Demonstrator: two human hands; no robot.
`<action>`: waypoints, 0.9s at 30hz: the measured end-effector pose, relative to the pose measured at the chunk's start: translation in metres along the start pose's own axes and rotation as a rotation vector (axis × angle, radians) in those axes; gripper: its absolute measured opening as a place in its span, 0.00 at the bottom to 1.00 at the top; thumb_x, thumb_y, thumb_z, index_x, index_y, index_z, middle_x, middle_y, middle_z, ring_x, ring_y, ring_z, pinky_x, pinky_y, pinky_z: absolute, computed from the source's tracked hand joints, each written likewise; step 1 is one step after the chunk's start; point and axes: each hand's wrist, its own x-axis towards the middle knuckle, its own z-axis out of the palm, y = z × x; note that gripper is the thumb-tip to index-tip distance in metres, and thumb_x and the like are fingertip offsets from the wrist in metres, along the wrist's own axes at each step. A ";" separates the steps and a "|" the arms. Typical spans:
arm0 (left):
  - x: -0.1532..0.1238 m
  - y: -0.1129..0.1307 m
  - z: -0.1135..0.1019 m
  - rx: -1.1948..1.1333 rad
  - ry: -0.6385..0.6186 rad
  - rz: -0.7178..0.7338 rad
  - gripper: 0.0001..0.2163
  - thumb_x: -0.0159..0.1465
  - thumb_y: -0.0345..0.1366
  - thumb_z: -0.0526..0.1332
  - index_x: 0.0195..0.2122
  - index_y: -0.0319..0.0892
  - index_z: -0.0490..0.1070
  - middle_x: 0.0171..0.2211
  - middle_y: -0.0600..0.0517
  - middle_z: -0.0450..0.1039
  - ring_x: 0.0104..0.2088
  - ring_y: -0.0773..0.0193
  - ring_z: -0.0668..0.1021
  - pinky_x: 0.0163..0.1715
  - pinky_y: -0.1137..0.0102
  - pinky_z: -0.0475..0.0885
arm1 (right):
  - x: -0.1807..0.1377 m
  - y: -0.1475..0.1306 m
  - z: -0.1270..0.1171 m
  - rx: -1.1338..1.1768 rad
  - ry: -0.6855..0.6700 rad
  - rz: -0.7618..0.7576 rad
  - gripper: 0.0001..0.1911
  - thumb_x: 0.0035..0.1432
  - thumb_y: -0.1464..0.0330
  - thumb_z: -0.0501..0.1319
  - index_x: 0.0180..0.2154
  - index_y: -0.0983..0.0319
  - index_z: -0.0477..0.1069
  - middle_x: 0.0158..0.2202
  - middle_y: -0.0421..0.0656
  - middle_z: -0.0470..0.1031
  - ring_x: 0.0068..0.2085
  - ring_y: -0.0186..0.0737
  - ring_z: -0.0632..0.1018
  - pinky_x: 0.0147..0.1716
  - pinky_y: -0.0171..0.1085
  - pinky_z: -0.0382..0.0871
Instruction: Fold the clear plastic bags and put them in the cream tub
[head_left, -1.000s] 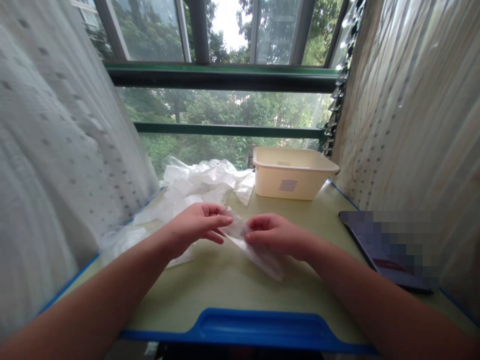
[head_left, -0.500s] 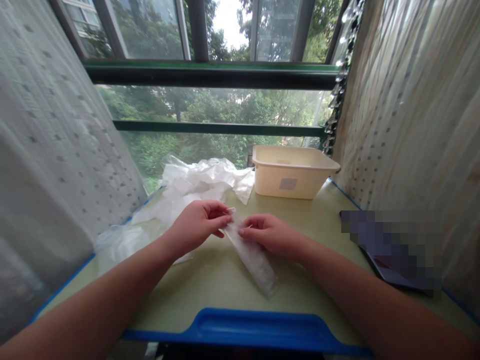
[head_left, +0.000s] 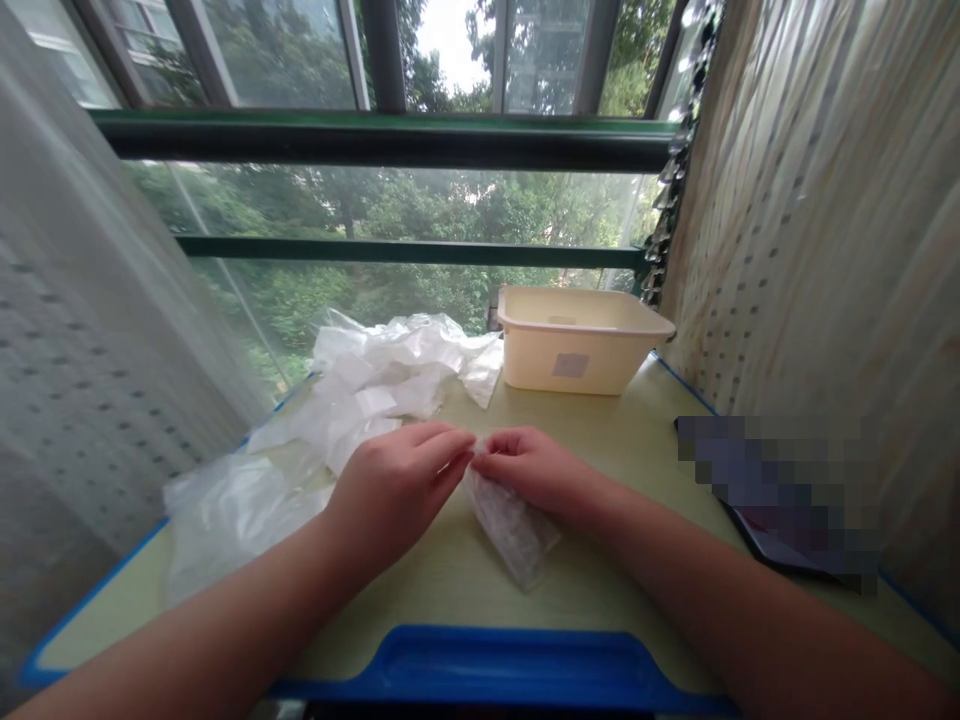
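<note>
Left hand: the person's left hand reached in over the table, back of the hand uppermost, fingers stretched forward; its fingertips met the top end of a narrow, translucent plastic bag, though whether they gripped it could not be told.
Right hand: the right hand was clamped on the same bag near its top, thumb against curled fingers; the tips of both hands came close together there.
Bag in hand: it slanted down and to the right from the fingertips, crinkled, in front of the right hand, over the middle of the table.
Loose bags: a rumpled heap of clear plastic bags spread over the far left; another crumpled clear bag lay nearer, beside the left forearm.
Tub: a cream plastic tub stood upright at the back, right of the heap, a pale square label on its front.
Table: pale green top, blue edging; a blue trough ran along the near side.
Right side: a dark flat object, partly pixelated.
Behind: green railing, trees outside; patterned curtains framed both sides.
</note>
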 end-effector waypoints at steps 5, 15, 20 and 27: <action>0.001 0.000 0.000 -0.031 -0.004 -0.042 0.08 0.61 0.34 0.53 0.34 0.42 0.72 0.33 0.50 0.74 0.32 0.65 0.74 0.34 0.71 0.69 | -0.003 -0.006 -0.001 0.082 -0.038 0.009 0.13 0.48 0.60 0.60 0.27 0.65 0.70 0.18 0.35 0.62 0.20 0.27 0.62 0.18 0.29 0.55; 0.011 0.000 -0.002 -0.526 -0.068 -0.484 0.10 0.56 0.39 0.60 0.34 0.40 0.72 0.27 0.52 0.75 0.22 0.68 0.75 0.21 0.75 0.72 | -0.003 -0.003 0.000 0.238 -0.123 -0.075 0.13 0.45 0.62 0.64 0.31 0.66 0.73 0.24 0.39 0.71 0.23 0.28 0.68 0.21 0.28 0.58; 0.012 0.000 -0.001 -0.623 -0.104 -0.543 0.09 0.55 0.37 0.60 0.33 0.38 0.71 0.25 0.53 0.74 0.21 0.69 0.74 0.20 0.75 0.72 | -0.007 -0.008 0.004 0.308 -0.201 0.011 0.09 0.46 0.67 0.63 0.31 0.65 0.72 0.27 0.41 0.74 0.27 0.34 0.75 0.27 0.33 0.69; 0.013 -0.002 0.000 -0.607 -0.104 -0.539 0.08 0.55 0.37 0.60 0.33 0.38 0.71 0.26 0.53 0.74 0.21 0.69 0.74 0.20 0.75 0.72 | -0.009 -0.010 0.000 0.272 -0.255 0.041 0.09 0.46 0.66 0.63 0.31 0.65 0.73 0.28 0.43 0.76 0.28 0.36 0.76 0.29 0.35 0.71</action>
